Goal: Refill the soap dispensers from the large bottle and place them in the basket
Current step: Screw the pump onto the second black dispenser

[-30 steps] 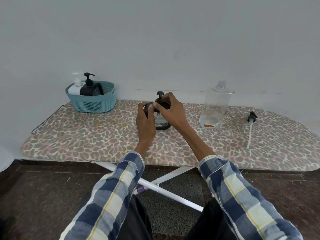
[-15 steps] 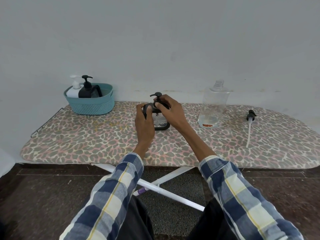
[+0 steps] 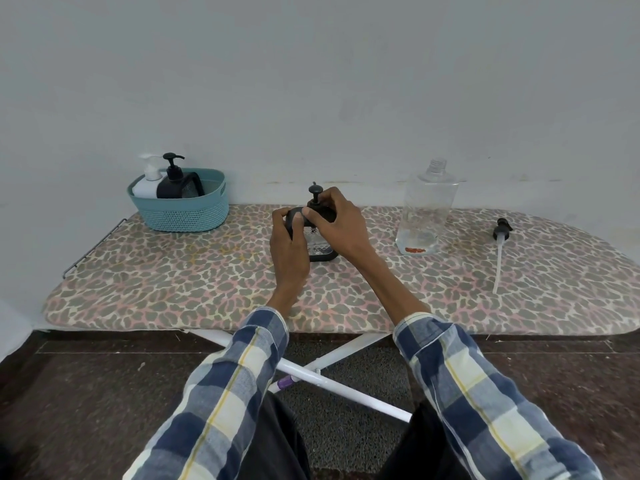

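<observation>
A black soap dispenser [image 3: 320, 249] with a clear body stands on the ironing board [image 3: 173, 289] at the centre. My left hand [image 3: 289, 251] grips its body from the left. My right hand [image 3: 337, 225] curls round its black pump top [image 3: 314, 194]. The large clear bottle [image 3: 424, 216], uncapped and almost empty, stands upright to the right. At the back left a teal basket [image 3: 194, 216] holds a white dispenser [image 3: 149, 180] and a black dispenser [image 3: 175, 181].
A loose black pump with a long white tube [image 3: 499, 258] lies on the board at the far right. The wall runs close behind the board. White board legs [image 3: 332, 375] cross below, over a dark floor.
The pump top's nozzle has turned under my right hand's fingers. The dispenser, both hands and the other objects stay in the same places.
</observation>
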